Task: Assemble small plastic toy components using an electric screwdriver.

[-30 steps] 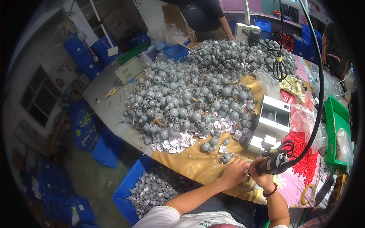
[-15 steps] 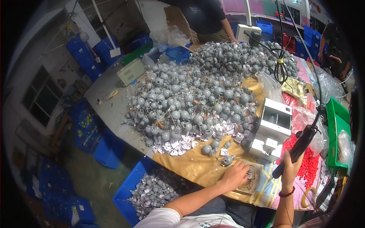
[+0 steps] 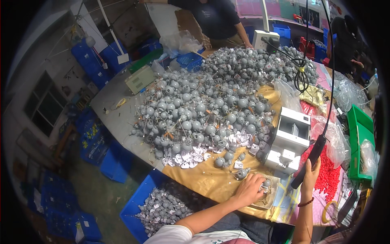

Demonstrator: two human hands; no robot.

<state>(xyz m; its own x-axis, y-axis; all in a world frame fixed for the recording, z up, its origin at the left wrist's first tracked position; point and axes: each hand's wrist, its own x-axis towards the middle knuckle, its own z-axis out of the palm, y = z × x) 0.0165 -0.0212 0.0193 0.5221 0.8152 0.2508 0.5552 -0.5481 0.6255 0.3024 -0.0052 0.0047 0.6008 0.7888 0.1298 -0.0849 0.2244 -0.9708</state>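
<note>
My right hand is wrapped round a black electric screwdriver, which hangs tilted from a dark cord at the table's right side. Its lower end points down and left, apart from the grey part. My left hand is closed on a small grey ball-shaped part, steadying it in a shallow square fixture at the table's front edge. The fingertips partly cover the part. Just beyond my left hand lie a few loose grey balls with wires.
A large heap of grey balls fills the table's middle. A white machine stands right of it, beside red small parts and a green tray. A blue bin of grey parts sits below the front edge. Another person stands beyond.
The screwdriver has swung a little to the left and more upright in my right hand. My left hand stays at the fixture, and more of the grey part shows.
</note>
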